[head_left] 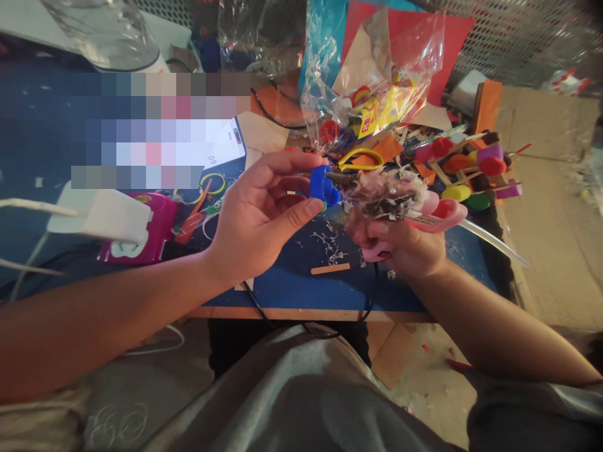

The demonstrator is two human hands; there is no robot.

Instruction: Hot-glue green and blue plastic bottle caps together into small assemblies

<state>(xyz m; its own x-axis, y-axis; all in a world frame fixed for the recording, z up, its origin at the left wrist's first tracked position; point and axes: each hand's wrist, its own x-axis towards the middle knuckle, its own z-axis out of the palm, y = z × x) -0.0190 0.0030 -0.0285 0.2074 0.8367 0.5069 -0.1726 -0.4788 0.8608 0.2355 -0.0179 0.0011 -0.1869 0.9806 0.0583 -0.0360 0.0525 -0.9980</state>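
Between the thumb and fingers of my left hand [266, 216] is a blue bottle cap [320, 183], held up over the table. My right hand [400, 245] is wrapped round the handle of a pink glue gun [436, 210]. Its front is matted with greyish fluff and glue strands. The dark nozzle [338, 179] points left and meets the cap's edge; whether it touches cannot be made out. A clear glue stick [494, 242] sticks out of the gun's back. Below the hands, a wooden craft stick [330, 269] lies on the blue table [301, 292] among glue shreds.
A magenta power socket [136, 232] with a white charger [101, 213] stands left, near a lit phone [230, 144]. Yellow-handled scissors [362, 159], a clear plastic bag [377, 81] and coloured caps on sticks [490, 160] crowd the back right. Cardboard [551, 207] lies right; a black cord [257, 301] hangs over the front edge.
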